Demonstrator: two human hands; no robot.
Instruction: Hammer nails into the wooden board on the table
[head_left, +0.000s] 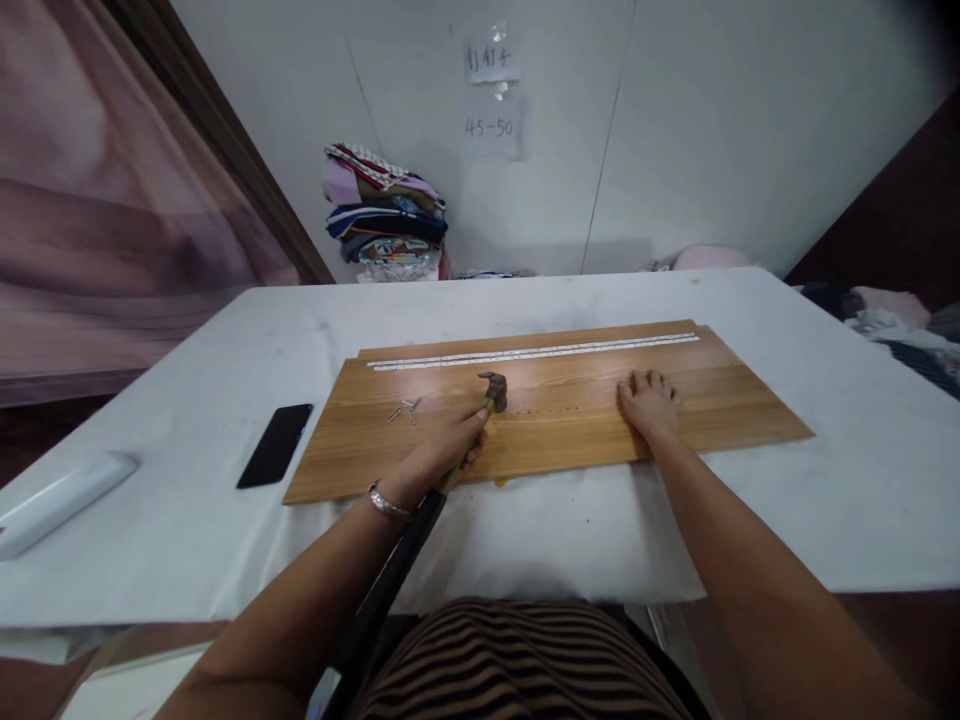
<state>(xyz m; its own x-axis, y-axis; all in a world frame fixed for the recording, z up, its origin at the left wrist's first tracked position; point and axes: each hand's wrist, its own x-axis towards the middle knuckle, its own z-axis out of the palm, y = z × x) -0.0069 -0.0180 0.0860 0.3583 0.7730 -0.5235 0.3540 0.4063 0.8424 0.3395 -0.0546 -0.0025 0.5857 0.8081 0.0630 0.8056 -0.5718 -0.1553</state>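
Note:
My left hand (456,442) is closed round the handle of a claw hammer (493,390), gripping it close to the head. The hammer head is just above or on a wooden board (585,440); I cannot tell which. Its long dark handle runs back under my left forearm. Fingers spread, my right hand (651,402) rests on the right part of the board with nothing visible in it. Between the hands, a row of small dark marks (551,410) crosses the wood; whether they are nails or holes is too small to tell. Several loose nails (409,408) lie left of the hammer.
Two white strips with markings (532,352) run along the board's far side. A black phone (275,446) and a white rounded object (67,500) lie on the white-covered table (187,400) to the left. Folded cloths (386,215) are stacked behind the table, by the wall.

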